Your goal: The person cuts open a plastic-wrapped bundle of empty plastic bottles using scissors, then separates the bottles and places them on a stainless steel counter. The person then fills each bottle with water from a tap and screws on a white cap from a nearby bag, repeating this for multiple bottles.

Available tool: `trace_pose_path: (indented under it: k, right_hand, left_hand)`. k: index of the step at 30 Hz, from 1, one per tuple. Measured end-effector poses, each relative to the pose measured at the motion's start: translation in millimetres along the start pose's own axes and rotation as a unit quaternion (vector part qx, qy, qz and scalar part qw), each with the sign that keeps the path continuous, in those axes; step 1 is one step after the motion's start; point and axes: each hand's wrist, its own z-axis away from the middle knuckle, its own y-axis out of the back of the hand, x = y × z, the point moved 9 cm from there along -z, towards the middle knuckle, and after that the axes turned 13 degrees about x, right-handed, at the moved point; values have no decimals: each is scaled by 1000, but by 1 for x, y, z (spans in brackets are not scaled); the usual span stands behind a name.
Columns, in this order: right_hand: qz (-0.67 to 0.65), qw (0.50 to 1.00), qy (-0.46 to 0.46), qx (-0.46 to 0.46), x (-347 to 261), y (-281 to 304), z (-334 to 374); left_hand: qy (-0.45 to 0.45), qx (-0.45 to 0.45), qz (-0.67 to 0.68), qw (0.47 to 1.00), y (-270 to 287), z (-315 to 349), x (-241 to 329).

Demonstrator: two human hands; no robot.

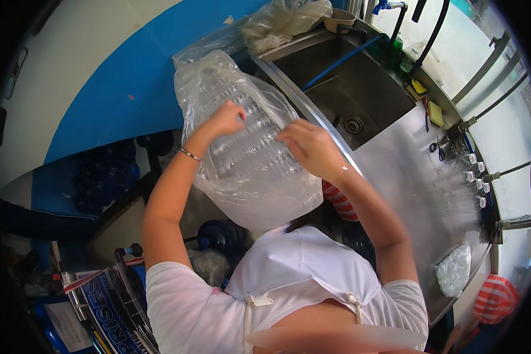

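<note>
**Both hands on the big clear bag of bottles**

The large clear plastic bag [248,147], packed with rows of clear empty bottles, sits in front of your chest, just left of the steel sink [348,88], its top end pointing up toward the blue wall [130,76].

Your left hand [225,118] is raised on a bent arm, fingers curled and pinching the plastic on the bag's upper left side; a thin bracelet [189,154] rings that wrist. Your right hand [310,144] lies on the bag's right side, fingers bent and closed on the film. Both forearms come up from your white shirt and angle inward.

To the right, the steel counter [395,171] runs along a window. On it stand a few capped clear bottles [475,174], scissors [438,150], a yellow sponge [435,113] and a small bag of white caps [454,271]. Another crumpled clear bag [283,20] lies behind the sink.

The bag hides whatever it rests on. The dark things below your left arm are too dim to identify, and the bottles on the counter are blurred.
</note>
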Motion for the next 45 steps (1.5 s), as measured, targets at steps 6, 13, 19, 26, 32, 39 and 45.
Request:
trace_pose_path:
  k: [6,13,19,26,32,39,45]
  right_hand:
    - [289,841,48,-455,67,-146,33]
    - [288,803,92,-514,88,-163,38]
    - [355,840,210,-353,35,-133,28]
    - [231,958,125,-118,9,-31,21]
    - [256,927,-53,-269,67,-68,68]
    - [348,894,-1,-282,75,-94,58]
    - [402,808,-82,-423,98,-126,51]
  left_hand:
    - [-32,108,-73,991,-38,25,-25]
    - [61,13,-108,992,-48,14,-49]
    - [-63,89,13,994,-7,5,-23]
    - [110,-126,222,961,13,-4,0]
    - [205,-257,305,894,-21,10,7]
    - [52,-368,281,885,-47,33,10]
    - [30,-414,136,900,-47,46,-10]
